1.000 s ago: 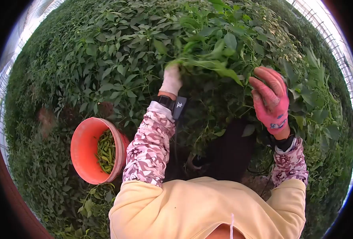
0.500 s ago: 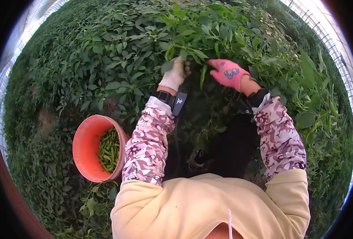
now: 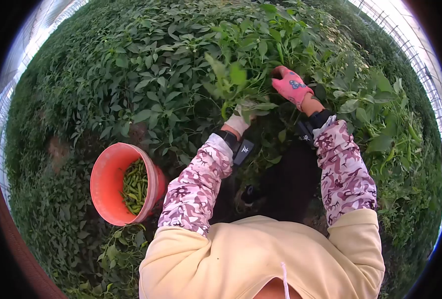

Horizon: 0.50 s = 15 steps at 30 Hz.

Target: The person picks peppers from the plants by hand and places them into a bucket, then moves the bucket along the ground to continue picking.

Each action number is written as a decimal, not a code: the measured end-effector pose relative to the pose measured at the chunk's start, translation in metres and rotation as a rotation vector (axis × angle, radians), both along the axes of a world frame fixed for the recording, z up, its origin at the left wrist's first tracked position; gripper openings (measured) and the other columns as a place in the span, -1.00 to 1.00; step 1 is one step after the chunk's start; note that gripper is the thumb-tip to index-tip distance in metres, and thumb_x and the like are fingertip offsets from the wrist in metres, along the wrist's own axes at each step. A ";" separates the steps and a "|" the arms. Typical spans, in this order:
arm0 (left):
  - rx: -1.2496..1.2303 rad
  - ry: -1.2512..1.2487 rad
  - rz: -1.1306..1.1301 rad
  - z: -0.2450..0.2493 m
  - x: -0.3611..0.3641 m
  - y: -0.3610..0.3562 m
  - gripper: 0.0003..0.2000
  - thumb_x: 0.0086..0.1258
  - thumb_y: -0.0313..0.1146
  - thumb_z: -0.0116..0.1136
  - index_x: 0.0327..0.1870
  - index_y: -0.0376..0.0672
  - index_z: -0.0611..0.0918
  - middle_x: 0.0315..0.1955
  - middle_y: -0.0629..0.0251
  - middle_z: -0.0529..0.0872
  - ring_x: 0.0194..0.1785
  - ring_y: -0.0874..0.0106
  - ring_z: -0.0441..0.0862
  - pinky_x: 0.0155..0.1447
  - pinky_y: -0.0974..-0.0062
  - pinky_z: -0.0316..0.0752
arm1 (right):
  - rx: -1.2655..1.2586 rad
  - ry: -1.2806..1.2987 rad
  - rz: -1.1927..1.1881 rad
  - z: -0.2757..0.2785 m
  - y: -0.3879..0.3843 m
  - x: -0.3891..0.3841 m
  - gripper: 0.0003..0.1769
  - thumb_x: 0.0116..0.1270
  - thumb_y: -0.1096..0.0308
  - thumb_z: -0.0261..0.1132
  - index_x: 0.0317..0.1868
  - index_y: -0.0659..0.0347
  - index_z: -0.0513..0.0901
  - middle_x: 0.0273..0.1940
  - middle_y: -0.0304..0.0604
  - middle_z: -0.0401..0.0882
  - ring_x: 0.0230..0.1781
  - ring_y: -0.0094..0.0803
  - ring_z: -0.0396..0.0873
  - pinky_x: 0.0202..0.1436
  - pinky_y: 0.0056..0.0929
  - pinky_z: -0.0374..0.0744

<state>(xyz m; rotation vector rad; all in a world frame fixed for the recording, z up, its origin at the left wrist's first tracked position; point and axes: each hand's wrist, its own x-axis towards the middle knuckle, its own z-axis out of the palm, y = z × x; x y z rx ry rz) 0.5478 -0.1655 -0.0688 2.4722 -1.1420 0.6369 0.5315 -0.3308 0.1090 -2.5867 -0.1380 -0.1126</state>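
I am looking down on a wide bed of leafy plants (image 3: 146, 74), with one orange bucket (image 3: 99, 169) sitting near on the left, part filled with green peppers (image 3: 135, 187), too many to count. I am judging picking to be the step in hand: the pale-gloved left hand (image 3: 240, 121) is gripping a leafy branch (image 3: 231, 82) in the middle, while the pink-gloved right hand (image 3: 291, 87) is curling into the leaves just right of it, grasping what I cannot tell. No pepper is showing at the two hands, so the next move is calling for finding one under that branch.
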 end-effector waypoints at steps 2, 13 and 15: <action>-0.538 0.066 0.001 0.051 -0.032 -0.013 -0.67 0.16 -0.45 0.04 0.00 -0.14 0.53 -0.17 0.03 0.60 -0.08 0.05 0.52 0.00 0.27 0.42 | 0.025 -0.066 -0.021 -0.006 0.000 0.001 -0.55 0.10 0.25 0.11 -0.01 0.31 0.48 -0.11 0.10 0.55 -0.09 -0.11 0.52 0.00 -0.32 0.45; -1.125 0.787 -0.143 -0.001 -0.017 -0.024 -0.81 0.31 -0.28 0.02 -0.22 -0.19 0.57 -0.37 0.30 0.59 -0.28 0.46 0.54 -0.20 0.56 0.43 | 0.520 -0.099 -0.197 -0.035 -0.051 0.011 -0.65 0.17 0.26 0.18 -0.04 0.21 0.55 -0.28 -0.16 0.62 -0.08 -0.38 0.52 -0.02 -0.49 0.44; -1.066 0.830 -0.204 0.010 -0.020 -0.026 -0.81 0.37 -0.37 -0.10 -0.23 -0.21 0.59 -0.30 0.21 0.61 -0.18 0.38 0.54 -0.08 0.46 0.43 | 0.435 -0.078 -0.157 -0.029 -0.035 -0.001 -0.67 0.15 0.24 0.16 -0.09 0.19 0.58 -0.21 -0.06 0.60 -0.11 -0.26 0.53 -0.03 -0.42 0.45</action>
